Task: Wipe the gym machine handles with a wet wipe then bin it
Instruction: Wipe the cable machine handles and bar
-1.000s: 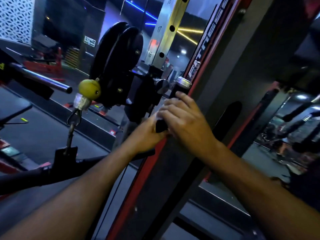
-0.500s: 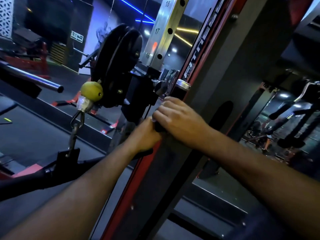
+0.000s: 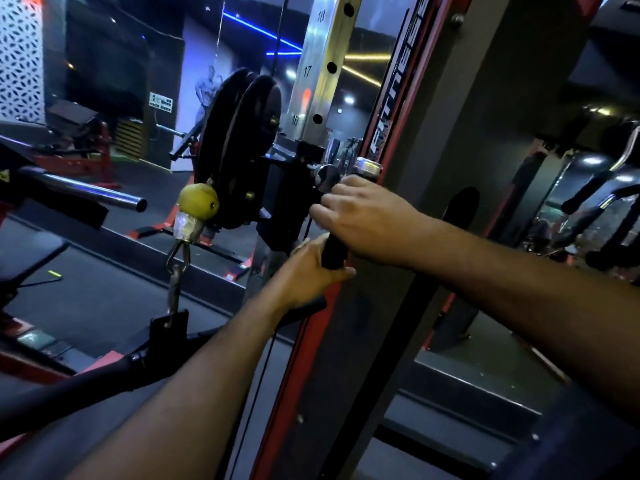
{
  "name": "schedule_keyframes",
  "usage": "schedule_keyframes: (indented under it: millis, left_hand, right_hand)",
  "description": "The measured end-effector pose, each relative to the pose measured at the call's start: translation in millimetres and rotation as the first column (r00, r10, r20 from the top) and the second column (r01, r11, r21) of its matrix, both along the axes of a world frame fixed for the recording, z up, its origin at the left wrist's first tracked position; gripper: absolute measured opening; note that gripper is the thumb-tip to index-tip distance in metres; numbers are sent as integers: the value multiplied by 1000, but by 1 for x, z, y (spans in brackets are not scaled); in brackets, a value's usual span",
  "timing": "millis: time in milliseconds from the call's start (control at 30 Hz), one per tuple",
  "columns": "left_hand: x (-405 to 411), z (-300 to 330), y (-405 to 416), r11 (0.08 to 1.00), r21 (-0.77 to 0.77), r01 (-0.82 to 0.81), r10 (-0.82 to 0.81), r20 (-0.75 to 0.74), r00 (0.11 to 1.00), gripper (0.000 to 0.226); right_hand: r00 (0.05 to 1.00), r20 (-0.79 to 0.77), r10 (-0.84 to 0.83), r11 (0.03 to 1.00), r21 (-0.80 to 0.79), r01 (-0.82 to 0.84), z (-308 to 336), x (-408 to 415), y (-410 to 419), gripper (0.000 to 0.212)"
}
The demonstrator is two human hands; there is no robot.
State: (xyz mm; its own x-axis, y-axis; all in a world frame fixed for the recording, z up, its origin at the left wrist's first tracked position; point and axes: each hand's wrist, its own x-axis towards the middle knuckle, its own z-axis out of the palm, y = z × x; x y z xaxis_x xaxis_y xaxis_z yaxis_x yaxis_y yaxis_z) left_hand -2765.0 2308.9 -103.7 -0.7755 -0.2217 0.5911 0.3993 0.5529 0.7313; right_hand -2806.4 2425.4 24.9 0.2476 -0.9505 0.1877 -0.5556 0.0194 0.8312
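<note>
Now right hand [image 3: 367, 220] higher up handle [image 3: 334, 254], left hand [image 3: 308, 268] below.

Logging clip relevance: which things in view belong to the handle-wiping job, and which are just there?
Job:
- black rubber-grip machine handle with chrome end cap
- left hand, gripping its lower part
- right hand, curled over its upper part
No wipe is visible.

Just there:
- yellow-green cable stopper ball
- black round weight plates
- chrome bar

Dim gym, dark floor [image 3: 86, 296], blue ceiling light strip [image 3: 259, 29], white patterned wall panel [image 3: 20, 57]
</note>
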Motion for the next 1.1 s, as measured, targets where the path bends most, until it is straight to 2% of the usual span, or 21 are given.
schedule_keyframes:
  millis: [67, 133, 200, 300, 400, 467, 600, 700, 767, 833, 933, 1100]
  left_hand:
    - [1, 1, 0, 1000, 24, 14, -14, -32, 999, 25]
    - [2, -1, 0, 1000, 28, 3, -2, -38, 999, 34]
    - [-2, -5, -2, 1000, 3, -25, 25, -26, 999, 22]
    - [-4, -5, -2, 999, 16, -34, 34, 7, 999, 21]
    - [-4, -5, 0, 1000, 17, -26, 26, -6, 1000, 19]
    - [-2, -3, 1, 1000, 18, -21, 21, -5, 1000, 19]
    - [3, -1, 2, 1000, 27, -9, 10, -11, 1000, 20]
    - [4, -2, 1, 999, 40, -30, 30, -3, 1000, 28]
    - [3, -4, -1, 998, 57, -18, 18, -1, 1000, 19]
    - [0, -4, -2, 997, 73, -8, 6, 17, 1000, 16]
    - [-1, -5, 1, 998, 64, -21, 18, 40, 999, 15]
    - [-2, -6, -1, 1000, 1, -30, 30, 9, 999, 13]
  right_hand:
    - [997, -3, -71, 994, 89, 71, -9, 4, -8, 17]
    - [990, 9, -144, 972, 190, 140, -4, 11, -15, 16]
    - [984, 25, -179, 958, 233, 169, 17, 23, -19, 18]
    - [977, 9, -214, 972, 105, 212, 51, 25, -21, 19]
    - [967, -11, -255, 966, 32, 255, 47, 26, -16, 22]
    - [965, -90, -246, 968, 28, 249, 32, 28, -17, 22]
    - [962, -115, -247, 963, 79, 257, 1, 26, -20, 20]
    - [985, -40, -167, 978, 117, 171, -18, 24, -20, 16]
    - [982, 52, -181, 971, 168, 170, 2, 30, -15, 11]
    - [977, 108, -185, 978, 116, 173, 32, 31, -11, 14]
    - [988, 44, -146, 989, -24, 148, 52, 25, -9, 17]
    - [956, -46, -290, 955, 52, 292, 5, 20, -21, 14]
